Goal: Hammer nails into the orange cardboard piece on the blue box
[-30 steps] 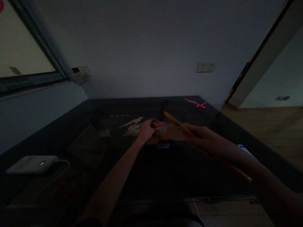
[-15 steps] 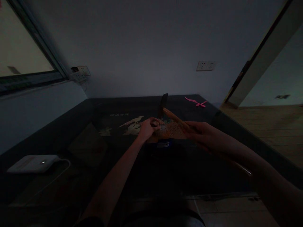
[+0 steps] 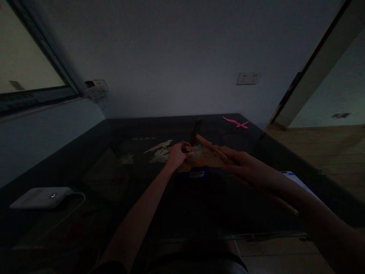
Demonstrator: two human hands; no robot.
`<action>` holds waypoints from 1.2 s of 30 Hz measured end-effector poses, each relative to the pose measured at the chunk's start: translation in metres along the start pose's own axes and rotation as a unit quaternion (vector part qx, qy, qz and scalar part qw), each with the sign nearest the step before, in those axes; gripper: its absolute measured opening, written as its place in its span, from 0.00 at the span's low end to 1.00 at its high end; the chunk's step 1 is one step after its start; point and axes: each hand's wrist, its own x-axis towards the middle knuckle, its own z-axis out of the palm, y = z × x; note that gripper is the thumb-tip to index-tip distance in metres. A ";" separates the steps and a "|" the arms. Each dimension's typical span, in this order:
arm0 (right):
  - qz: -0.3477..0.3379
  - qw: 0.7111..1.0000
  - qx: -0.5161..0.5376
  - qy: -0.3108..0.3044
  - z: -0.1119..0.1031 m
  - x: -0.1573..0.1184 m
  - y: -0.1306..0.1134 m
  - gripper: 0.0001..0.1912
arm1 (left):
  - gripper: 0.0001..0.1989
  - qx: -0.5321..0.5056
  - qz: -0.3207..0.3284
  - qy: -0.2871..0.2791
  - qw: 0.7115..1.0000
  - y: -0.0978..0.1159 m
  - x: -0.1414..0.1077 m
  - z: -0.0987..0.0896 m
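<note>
The picture is dark, so details are hard to make out. My left hand (image 3: 178,155) is curled, thumb and fingertips closed on the left part of an orange speckled piece (image 3: 209,155). What kind of thing that piece is, I cannot tell. A blue block with a white label (image 3: 197,173) sits just below it. My right hand (image 3: 242,163) grips a long brown stick (image 3: 209,144), slanting from above the speckled piece down under my forearm to a shiny end. Behind the stick's tip a dark flat strip (image 3: 195,131) stands up.
A dark table (image 3: 171,213) reaches to the wall, with a pale bird picture (image 3: 161,152) on its top. A white power bank (image 3: 41,198) with a cable lies left. A pink winged object (image 3: 238,122) lies far right. A white-and-blue flat thing (image 3: 299,182) shows behind my right forearm.
The stick's tip has dropped slightly, and the dark strip appears lower. My right forearm has shifted a little, and the white-and-blue flat thing shows behind it. My left hand has hardly moved.
</note>
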 end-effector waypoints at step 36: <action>0.043 0.998 0.038 -0.026 0.005 0.003 0.012 0.21 | 0.13 0.006 0.020 -0.004 1.000 -0.008 0.001 0.003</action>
